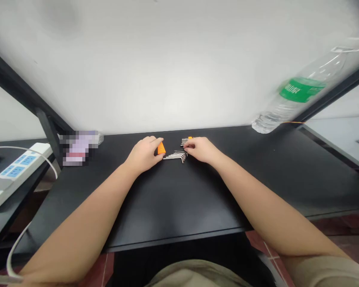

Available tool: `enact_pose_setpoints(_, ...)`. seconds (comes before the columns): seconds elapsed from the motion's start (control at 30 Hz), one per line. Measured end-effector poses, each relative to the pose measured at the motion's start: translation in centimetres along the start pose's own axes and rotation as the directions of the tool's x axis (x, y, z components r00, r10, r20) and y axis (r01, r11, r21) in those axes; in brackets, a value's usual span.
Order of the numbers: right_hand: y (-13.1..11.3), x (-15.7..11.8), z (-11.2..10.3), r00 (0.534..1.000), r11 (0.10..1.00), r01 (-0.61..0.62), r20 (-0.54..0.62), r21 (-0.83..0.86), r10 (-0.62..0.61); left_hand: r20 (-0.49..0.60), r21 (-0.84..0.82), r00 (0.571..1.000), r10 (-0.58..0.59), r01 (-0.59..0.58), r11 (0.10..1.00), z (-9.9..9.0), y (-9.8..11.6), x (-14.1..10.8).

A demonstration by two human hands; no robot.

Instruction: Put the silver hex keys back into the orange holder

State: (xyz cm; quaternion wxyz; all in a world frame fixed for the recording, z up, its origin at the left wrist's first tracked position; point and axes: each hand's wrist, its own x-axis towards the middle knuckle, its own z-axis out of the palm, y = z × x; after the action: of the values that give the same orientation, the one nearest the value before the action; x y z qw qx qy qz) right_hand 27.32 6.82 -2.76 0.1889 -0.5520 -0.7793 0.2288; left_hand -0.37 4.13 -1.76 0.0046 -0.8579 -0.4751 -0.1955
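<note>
My left hand (146, 154) is closed around an orange holder (161, 148), thumb in front and fingers behind. Several silver L-shaped hex keys (175, 156) lie in a fanned row just right of it, their short bent ends pointing toward me. At the right end of that row, my right hand (200, 149) has its thumb and fingers pinched together on a hex key, mostly hidden by the fingertips. Behind the right fingers are more hex keys (184, 141) with a second orange piece (190, 138), partly covered by the hand.
The black tabletop (179, 199) meets a white wall (179, 71). A clear plastic bottle with a green label (302, 89) leans at the back right. On the left are a blurred-out package (79, 148), a white power strip (20, 169) and a white cable (13, 247).
</note>
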Motion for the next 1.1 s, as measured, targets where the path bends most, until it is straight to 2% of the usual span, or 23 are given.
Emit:
enact_pose_setpoints(0.23, 0.0, 0.1, -0.1, 1.000, 0.994, -0.031, 0.000, -0.108, 0.031, -0.008, -0.008, 1.000, -0.023, 0.023, 1.000, -0.1, -0.2, -0.1)
enact_pose_setpoints(0.43, -0.9, -0.8, -0.1, 0.988, 0.984, 0.133, 0.093, -0.118, -0.122, -0.009, -0.030, 0.999, -0.045, 0.045, 0.999, -0.2, -0.3, -0.1)
enact_pose_setpoints(0.57, -2.0, -1.2, 0.3, 0.977, 0.976, 0.186, 0.126, -0.113, -0.171, -0.010, -0.046, 0.998, -0.055, 0.054, 0.997, -0.2, -0.2, -0.1)
enact_pose_setpoints(0.8, -2.7, -1.9, 0.3, 0.978, 0.971, 0.207, 0.054, -0.118, -0.202, -0.007, -0.088, 0.996, -0.085, 0.084, 0.993, 0.0, -0.6, -0.1)
enact_pose_setpoints(0.97, -3.8, -2.7, 0.5, 0.951, 0.946, 0.292, 0.150, -0.141, -0.271, 0.076, -0.226, 0.982, -0.175, 0.187, 0.956, 0.3, -0.9, 0.1)
enact_pose_setpoints(1.1, -4.7, -3.1, 0.9, 0.952, 0.929, 0.292, 0.167, -0.227, -0.258, 0.115, -0.427, 0.955, -0.273, 0.296, 0.854, 0.8, -1.0, 0.1)
